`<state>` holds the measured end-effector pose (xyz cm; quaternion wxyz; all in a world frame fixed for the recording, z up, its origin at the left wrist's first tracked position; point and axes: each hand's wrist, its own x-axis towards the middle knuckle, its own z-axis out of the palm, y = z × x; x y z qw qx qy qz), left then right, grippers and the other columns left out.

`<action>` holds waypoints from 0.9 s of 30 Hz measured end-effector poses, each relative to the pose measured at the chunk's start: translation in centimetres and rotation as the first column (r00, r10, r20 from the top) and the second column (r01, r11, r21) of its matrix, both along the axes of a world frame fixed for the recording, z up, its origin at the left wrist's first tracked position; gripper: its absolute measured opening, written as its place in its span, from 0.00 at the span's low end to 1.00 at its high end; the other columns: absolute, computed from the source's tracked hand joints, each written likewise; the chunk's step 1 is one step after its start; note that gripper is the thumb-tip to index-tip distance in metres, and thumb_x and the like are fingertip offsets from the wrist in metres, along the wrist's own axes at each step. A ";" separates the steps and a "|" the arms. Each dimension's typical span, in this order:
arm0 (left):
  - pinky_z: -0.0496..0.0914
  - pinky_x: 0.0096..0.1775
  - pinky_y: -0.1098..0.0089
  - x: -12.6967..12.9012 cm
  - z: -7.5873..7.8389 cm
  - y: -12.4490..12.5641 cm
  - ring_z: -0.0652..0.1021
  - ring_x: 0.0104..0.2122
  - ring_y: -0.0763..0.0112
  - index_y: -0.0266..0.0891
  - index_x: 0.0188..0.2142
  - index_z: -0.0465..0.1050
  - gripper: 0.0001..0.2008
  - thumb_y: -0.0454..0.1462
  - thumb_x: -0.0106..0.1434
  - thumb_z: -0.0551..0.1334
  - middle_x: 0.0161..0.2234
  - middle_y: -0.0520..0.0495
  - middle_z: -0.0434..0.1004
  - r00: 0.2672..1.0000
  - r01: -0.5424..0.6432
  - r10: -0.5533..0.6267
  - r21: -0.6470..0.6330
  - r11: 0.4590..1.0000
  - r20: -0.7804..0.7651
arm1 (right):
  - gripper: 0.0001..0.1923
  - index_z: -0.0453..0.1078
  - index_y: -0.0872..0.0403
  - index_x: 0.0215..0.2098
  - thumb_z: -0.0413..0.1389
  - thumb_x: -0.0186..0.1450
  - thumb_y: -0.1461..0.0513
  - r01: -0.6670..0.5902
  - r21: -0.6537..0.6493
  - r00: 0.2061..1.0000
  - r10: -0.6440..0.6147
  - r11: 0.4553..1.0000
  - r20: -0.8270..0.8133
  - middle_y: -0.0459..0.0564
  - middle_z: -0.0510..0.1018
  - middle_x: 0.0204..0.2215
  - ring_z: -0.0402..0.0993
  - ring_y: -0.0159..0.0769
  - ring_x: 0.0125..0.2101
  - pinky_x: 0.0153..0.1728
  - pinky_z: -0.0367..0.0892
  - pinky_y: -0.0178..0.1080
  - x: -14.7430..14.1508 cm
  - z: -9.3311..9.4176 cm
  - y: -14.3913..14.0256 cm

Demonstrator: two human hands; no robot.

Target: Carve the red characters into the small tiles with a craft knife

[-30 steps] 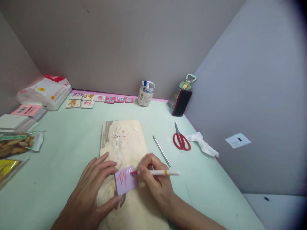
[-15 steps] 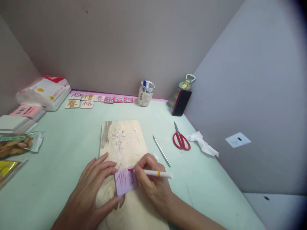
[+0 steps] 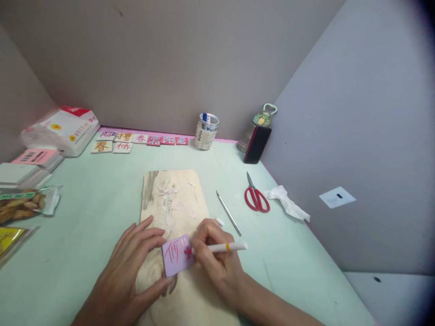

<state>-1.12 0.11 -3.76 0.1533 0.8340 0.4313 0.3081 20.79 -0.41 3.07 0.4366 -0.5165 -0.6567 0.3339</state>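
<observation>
On the wooden board (image 3: 175, 213), near its front half: small lilac tile (image 3: 177, 256) lies flat, red strokes on its face. Left hand (image 3: 131, 271) braces it, fingers spread, fingertips on the tile's left/top edge, thumb curled under its lower edge. Right hand (image 3: 217, 262) pinches a white marker (image 3: 217, 247) w/ orange band betw. thumb + first two fingers; red tip touches the tile's right part.

Change vs. 1.0 s ago: pen tip was at the tile's upper right corner, barrel nearly level. At 0.5 s ago a short horiz. red stroke appeared there. Now tip sits lower, mid-right of tile, and the red mark reads as a fuller cross-like form. So: right-hand part of the character is being built stroke by stroke; left part already inked. Judged approx. mid-way thru the character. Tile and left hand have not shifted, so the bracing holds.

Also new in view: small white pen cap (image 3: 220, 222) just behind the right hand.

Nearby, untouched: thin metal blade tool (image 3: 229, 213), red scissors (image 3: 256, 197), crumpled tissue (image 3: 287, 203), row of finished tiles (image 3: 136, 140) at the back.
</observation>
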 end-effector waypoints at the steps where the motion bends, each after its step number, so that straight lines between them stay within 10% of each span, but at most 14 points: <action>1: 0.59 0.64 0.44 0.0 0.0 0.0 0.63 0.65 0.49 0.47 0.56 0.63 0.26 0.49 0.63 0.66 0.56 0.45 0.71 1.000 0.002 -0.002 0.003 1.000 0.000 | 0.13 0.56 0.51 0.24 0.49 0.68 0.63 0.005 0.006 1.000 -0.005 1.000 -0.011 0.44 0.66 0.22 0.60 0.37 0.27 0.35 0.56 0.43 0.0 0.0 -0.1; 27: 0.60 0.62 0.41 0.1 0.0 0.2 0.63 0.64 0.48 0.47 0.57 0.62 0.25 0.49 0.64 0.65 0.56 0.43 0.71 1.000 0.012 -0.012 0.018 1.000 0.009 | 0.11 0.58 0.51 0.25 0.49 0.67 0.64 -0.068 0.043 0.997 0.067 0.997 0.025 0.45 0.68 0.24 0.63 0.35 0.27 0.34 0.59 0.41 0.0 0.3 -0.1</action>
